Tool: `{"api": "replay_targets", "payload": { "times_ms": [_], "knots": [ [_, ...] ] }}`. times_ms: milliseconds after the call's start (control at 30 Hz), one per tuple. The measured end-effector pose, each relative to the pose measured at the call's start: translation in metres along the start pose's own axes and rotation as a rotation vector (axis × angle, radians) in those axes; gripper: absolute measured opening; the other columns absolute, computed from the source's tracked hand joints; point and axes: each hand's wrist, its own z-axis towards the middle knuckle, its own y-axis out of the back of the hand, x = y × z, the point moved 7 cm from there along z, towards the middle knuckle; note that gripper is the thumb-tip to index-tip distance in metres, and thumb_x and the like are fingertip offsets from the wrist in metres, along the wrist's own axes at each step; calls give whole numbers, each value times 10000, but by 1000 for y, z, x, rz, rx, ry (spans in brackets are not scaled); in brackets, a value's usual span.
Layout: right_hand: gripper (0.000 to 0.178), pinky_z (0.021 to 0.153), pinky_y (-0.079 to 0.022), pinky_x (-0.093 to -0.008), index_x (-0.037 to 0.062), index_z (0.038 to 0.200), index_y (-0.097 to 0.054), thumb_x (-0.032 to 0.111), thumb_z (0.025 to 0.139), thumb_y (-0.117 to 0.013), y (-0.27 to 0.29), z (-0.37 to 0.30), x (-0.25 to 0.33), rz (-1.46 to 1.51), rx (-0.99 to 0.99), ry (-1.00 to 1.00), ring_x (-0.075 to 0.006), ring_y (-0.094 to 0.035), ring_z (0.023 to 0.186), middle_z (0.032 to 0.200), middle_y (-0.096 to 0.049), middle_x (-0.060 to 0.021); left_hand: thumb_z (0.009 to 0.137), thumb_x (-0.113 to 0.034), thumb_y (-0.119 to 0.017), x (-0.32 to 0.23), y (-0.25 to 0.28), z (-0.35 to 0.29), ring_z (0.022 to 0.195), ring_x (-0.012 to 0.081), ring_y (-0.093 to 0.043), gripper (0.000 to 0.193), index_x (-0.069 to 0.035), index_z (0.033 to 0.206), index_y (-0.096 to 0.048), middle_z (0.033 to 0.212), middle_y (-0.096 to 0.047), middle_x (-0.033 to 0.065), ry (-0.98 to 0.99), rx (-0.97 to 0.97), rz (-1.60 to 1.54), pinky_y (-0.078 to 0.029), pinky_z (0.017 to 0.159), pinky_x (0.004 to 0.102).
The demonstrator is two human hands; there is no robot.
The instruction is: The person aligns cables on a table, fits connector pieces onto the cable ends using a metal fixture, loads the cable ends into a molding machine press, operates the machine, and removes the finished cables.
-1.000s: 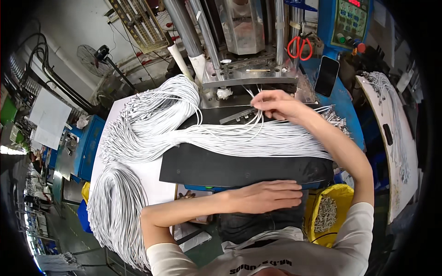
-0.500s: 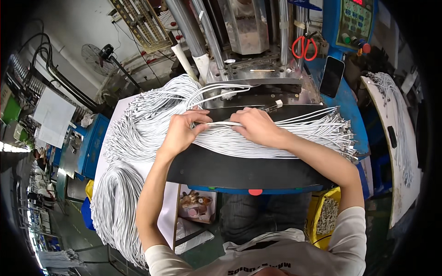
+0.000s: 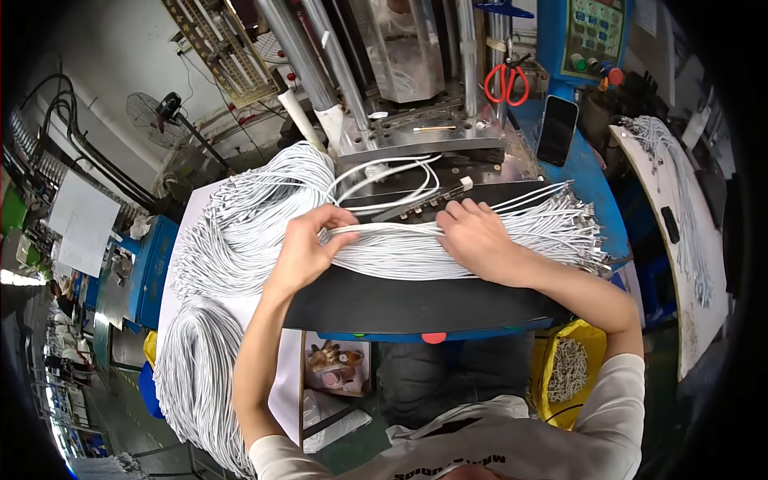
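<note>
We have one view only, from a wide fisheye camera worn on the head, looking steeply down and forward from close above the black worktop (image 3: 416,304). Our own forearms enter from the lower edge, and the moulding machine (image 3: 416,120) stands straight ahead at the top. Straight edges bow toward the dark round rim, where the floor shows at the far left.

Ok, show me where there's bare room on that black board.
Bare: the black board's near strip, between the white cable bundle and its front edge. Crowded: the far half, under cables, the left hand and the right hand.
</note>
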Motion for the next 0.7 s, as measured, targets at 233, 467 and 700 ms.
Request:
{"api": "replay_targets", "payload": {
  "times_ms": [233,467,700],
  "knots": [
    [158,745,-532,-427,5,936,-652,61,789,-661,8,-7,2,66,-111,30,-300,-680,897,929,-695,-138,838,-103,-841,-31,1,-16,660,89,-546,148,-5,923,-768,765,-654,15,135,-43,79,-435,629,272],
    [151,639,-557,-394,35,905,-602,115,813,-692,14,-11,8,-57,-99,75,-286,-681,777,891,-673,-100,983,-191,-724,111,72,-36,611,32,-378,222,15,902,-727,680,-529,-53,296,-457,-771,-307,580,232],
    [200,769,-533,-430,53,954,-588,64,770,-664,57,-74,-82,-214,-277,-41,-294,-653,855,862,-608,-89,926,-155,-782,-6,11,-30,673,19,-501,176,14,951,-740,712,-612,-42,270,-125,-386,-373,616,197]
  ]
}}
